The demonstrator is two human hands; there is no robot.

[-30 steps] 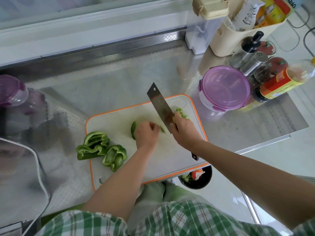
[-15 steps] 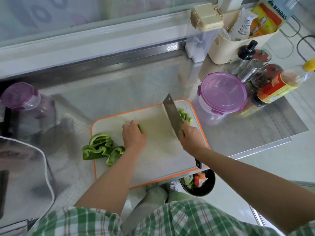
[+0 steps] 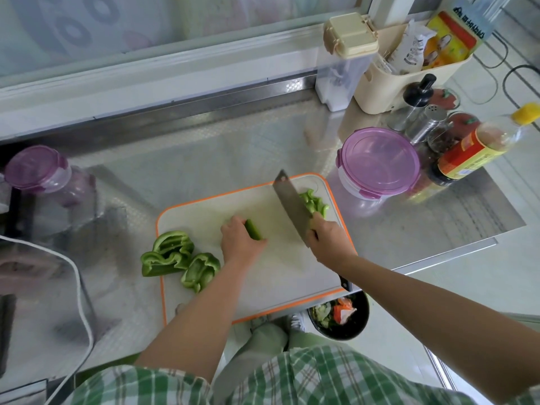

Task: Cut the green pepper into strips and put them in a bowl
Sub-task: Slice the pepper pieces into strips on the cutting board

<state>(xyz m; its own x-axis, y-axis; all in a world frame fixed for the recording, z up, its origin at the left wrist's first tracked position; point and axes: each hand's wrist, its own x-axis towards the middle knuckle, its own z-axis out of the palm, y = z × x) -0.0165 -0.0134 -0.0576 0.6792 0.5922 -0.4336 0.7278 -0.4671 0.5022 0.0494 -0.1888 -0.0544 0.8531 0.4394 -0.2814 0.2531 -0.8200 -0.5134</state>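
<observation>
So the white plastic cutting board (image 3: 263,276) with the orange rim sits on a shiny, patterned steel counter (image 3: 204,159), and the person in the green plaid shirt is mid-chop. The left hand (image 3: 238,242) is curled down over a narrow, glossy piece of green pepper (image 3: 253,230) near the middle of the board. Its fingers are bent and pin the piece flat, with only a dark green sliver poking out on the thumb side.

The right hand (image 3: 330,241) is clenched round the handle of a cleaver (image 3: 292,206), which has a wide rectangular steel blade with a little hole in the far corner. The dark handle butt sticks out behind the wrist. The blade stands off to the right of the held piece, not touching it. I honestly can't tell if its edge is on the board or just above.

Right behind the blade, at the board's far right corner, there's a loose pile of thin curly strips (image 3: 315,201). Over at the left edge, a few big curved pepper chunks (image 3: 175,255) lie inside-up with pale ribs showing, and one hangs half off the board onto the steel.

Just right of the board is a round clear tub with a purple snap lid (image 3: 380,162). Past that are metal shakers (image 3: 426,124) and a sauce bottle (image 3: 479,144) with a red label and yellow cap. Below the counter's near edge is a round black bowl (image 3: 362,325) with mixed veggie scraps.
</observation>
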